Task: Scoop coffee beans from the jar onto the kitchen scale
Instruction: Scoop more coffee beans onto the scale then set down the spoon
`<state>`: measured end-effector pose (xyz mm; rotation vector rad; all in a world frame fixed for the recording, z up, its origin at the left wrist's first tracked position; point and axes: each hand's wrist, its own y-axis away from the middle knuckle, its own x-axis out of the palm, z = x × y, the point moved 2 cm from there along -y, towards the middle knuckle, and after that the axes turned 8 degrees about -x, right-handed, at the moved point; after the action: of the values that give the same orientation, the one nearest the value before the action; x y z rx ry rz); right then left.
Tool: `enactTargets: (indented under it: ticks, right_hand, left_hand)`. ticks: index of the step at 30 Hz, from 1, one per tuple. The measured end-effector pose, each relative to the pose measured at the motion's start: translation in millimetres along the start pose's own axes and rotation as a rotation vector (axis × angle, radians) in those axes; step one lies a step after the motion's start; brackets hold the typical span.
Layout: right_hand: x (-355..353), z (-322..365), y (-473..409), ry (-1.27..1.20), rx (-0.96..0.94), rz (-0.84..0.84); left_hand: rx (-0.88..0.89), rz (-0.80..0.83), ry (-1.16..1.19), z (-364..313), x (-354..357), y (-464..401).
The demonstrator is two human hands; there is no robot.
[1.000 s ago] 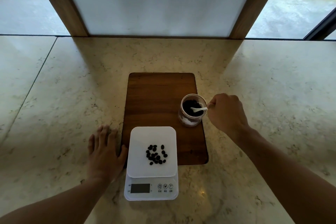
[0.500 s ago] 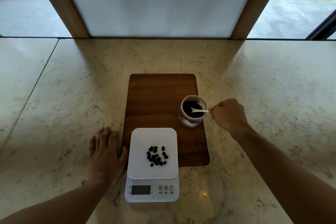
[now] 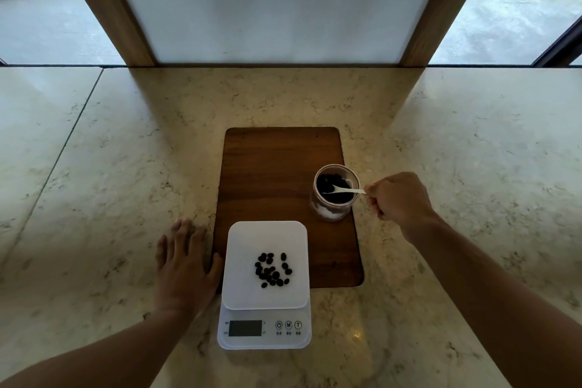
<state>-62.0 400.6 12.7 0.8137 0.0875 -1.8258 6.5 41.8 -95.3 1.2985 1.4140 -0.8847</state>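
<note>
A small glass jar (image 3: 334, 213) of dark coffee beans stands on the right side of a wooden board (image 3: 271, 173). My right hand (image 3: 400, 198) is just right of the jar and pinches the handle of a small white spoon (image 3: 345, 190), whose bowl dips into the beans. A white kitchen scale (image 3: 248, 249) sits at the board's near edge with several coffee beans (image 3: 272, 269) in a loose pile on its platform. My left hand (image 3: 184, 264) lies flat on the counter, fingers spread, touching the scale's left side.
The marble counter (image 3: 126, 183) spreads wide to left and right. A white panel in a wooden frame (image 3: 126, 9) rises at the far edge, with windows on both sides. The scale's display and buttons (image 3: 288, 324) face me.
My right hand has drawn slightly to the right and down, and the spoon's bowl has sunk lower into the jar's beans. My left hand and the scale have stayed put.
</note>
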Motion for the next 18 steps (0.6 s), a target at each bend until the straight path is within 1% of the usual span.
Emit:
enactTargets:
  ticks: [7, 18]
  right_hand:
    - [-3.3, -4.9, 3.4, -0.091, 0.028, 0.013]
    - [-4.4, -7.4, 4.9, -0.097, 0.007, 0.022]
  left_hand:
    - [-0.005, 0.001, 0.002, -0.4, -1.2, 0.8]
    - [-0.002, 0.003, 0.003, 0.2, -0.4, 0.5]
